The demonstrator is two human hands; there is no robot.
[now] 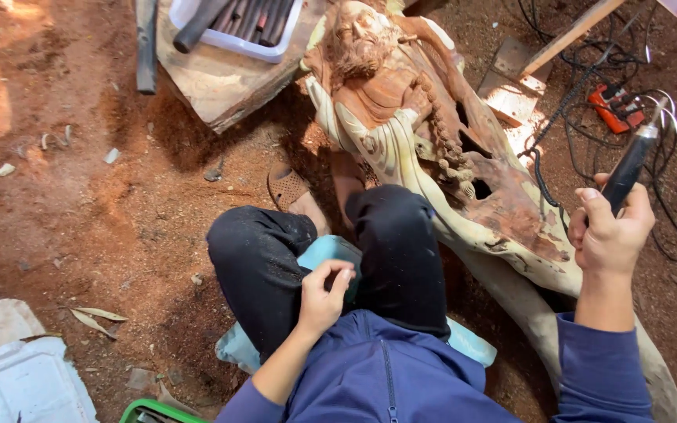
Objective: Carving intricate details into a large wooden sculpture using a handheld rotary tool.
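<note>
one hand (pixel 610 227) grips rotary tool (pixel 630 167)

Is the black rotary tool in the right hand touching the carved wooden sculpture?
Apart. The head view shows the black rotary tool raised in the right hand, with bare ground showing between it and the carved wooden sculpture.

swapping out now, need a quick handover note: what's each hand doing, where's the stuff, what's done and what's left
Right hand: raised beside the carving, closed around a black handheld rotary tool, tip pointing up and off the wood; its cord runs to the tangle of cables on the dirt.
Left hand: in the lap, fingers pinched together on something too small to make out.
Wood carving: lies on the ground ahead of the knees, with detailed figure work at the upper end.
White tray of dark tools: on a wood slab behind the carving.
Done: upper detail is cut.
Left: the lower trunk looks plain and uncarved.
</note>
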